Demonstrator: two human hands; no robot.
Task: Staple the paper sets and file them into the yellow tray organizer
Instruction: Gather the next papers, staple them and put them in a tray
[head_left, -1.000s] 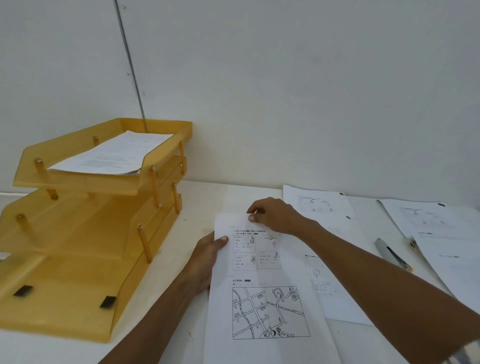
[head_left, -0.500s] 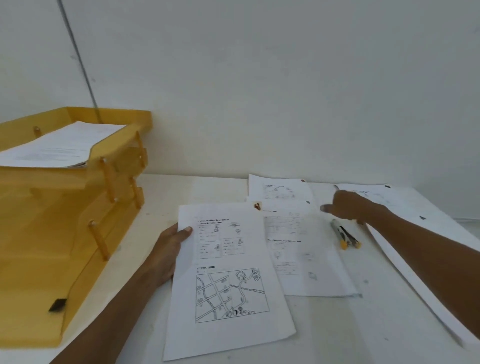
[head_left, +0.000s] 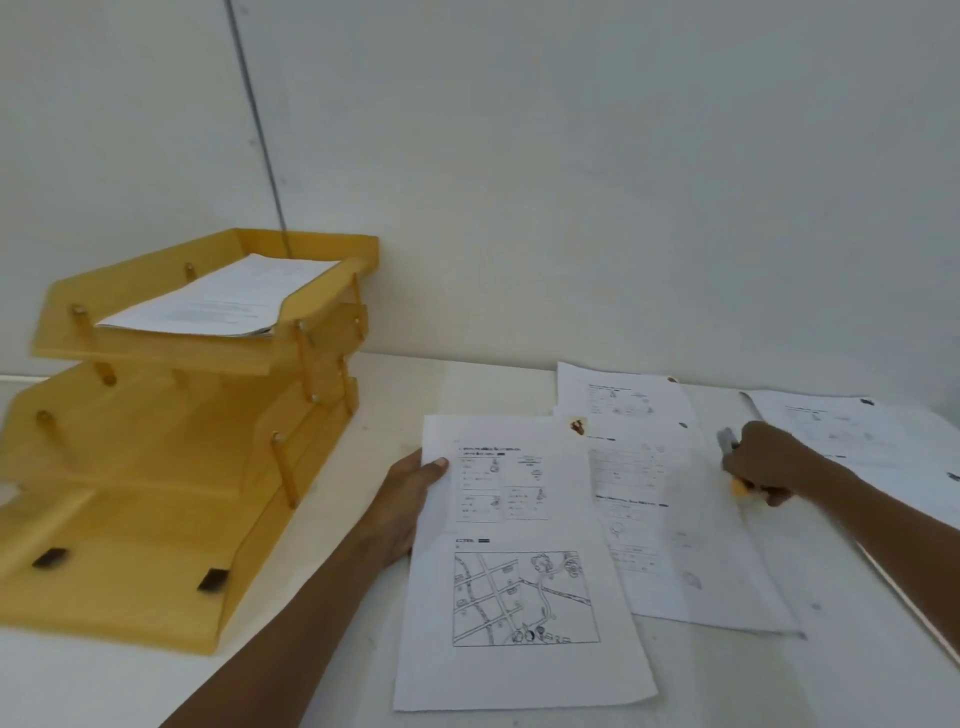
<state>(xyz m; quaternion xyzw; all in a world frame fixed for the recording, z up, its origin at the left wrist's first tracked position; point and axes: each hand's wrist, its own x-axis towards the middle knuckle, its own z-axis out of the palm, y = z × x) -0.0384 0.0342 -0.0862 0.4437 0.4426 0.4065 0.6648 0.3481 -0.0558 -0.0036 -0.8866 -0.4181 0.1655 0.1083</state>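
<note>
A paper set (head_left: 519, 571) with a printed map lies on the white table, and my left hand (head_left: 410, 499) holds its left edge with the thumb on top. My right hand (head_left: 769, 462) is closed around a grey and yellow stapler (head_left: 727, 441), whose grey tip sticks out above the knuckles. The yellow tray organizer (head_left: 156, 493) stands at the left with three tiers. A stack of papers (head_left: 223, 301) rests in its top tier.
More printed sheets (head_left: 665, 499) lie between my hands, and another sheet (head_left: 857, 436) lies at the far right. A white wall rises just behind the table. The organizer's lower tiers hold no papers.
My right hand went from the top of the paper set to the right and closed on the stapler. The left hand stayed on the paper's edge. The view swung sideways.
</note>
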